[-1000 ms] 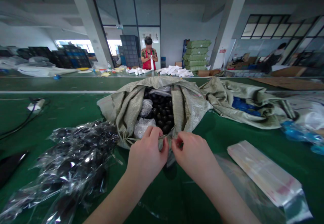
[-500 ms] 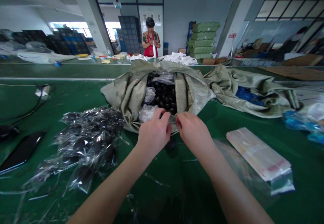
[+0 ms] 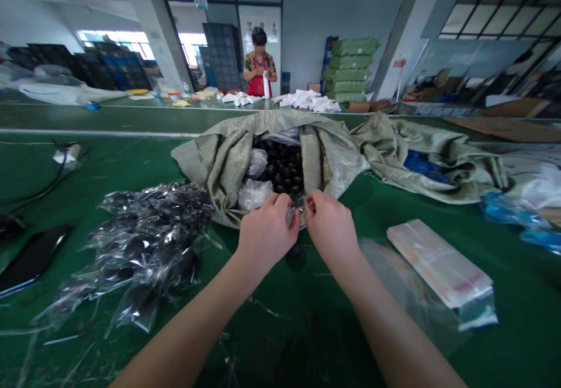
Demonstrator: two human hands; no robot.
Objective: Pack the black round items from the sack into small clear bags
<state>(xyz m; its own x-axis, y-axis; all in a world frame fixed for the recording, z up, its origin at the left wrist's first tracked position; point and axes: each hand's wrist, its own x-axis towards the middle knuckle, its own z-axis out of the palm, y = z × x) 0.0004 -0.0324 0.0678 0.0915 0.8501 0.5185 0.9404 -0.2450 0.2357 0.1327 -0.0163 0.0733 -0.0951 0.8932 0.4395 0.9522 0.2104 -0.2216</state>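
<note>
Broadly, you are at a green table (image 3: 324, 341) that fills the lower view. Straight ahead of you, just beyond your hands, sits a large grey-green woven sack (image 3: 230, 160), its mouth gaping toward you. Beyond it to the right slumps a second woven sack (image 3: 464, 183) with blue plastic showing in its folds. On your left, close beside the large sack, spreads a pile of bagged black pieces (image 3: 140, 248), shiny and jumbled, well clear of your fingers. On your right, apart from your forearm, a stack of flat clear sleeves (image 3: 440, 262) lies at a slant. Your left hand (image 3: 268, 227) and right hand (image 3: 329, 224) meet near the middle, side by side at the sack's near edge, with a narrow gap between them. A dark phone (image 3: 35, 253) lies flat at the far left. Inside the sack, just past your knuckles, are many loose black egg-shaped pieces (image 3: 283, 169), with crumpled clear plastic to their left. Smallest of all, a bit of clear film (image 3: 298, 203) spans the gap, with the thumb and fingers of each hand pinched on it; its full outline is hidden behind your fingers.
</note>
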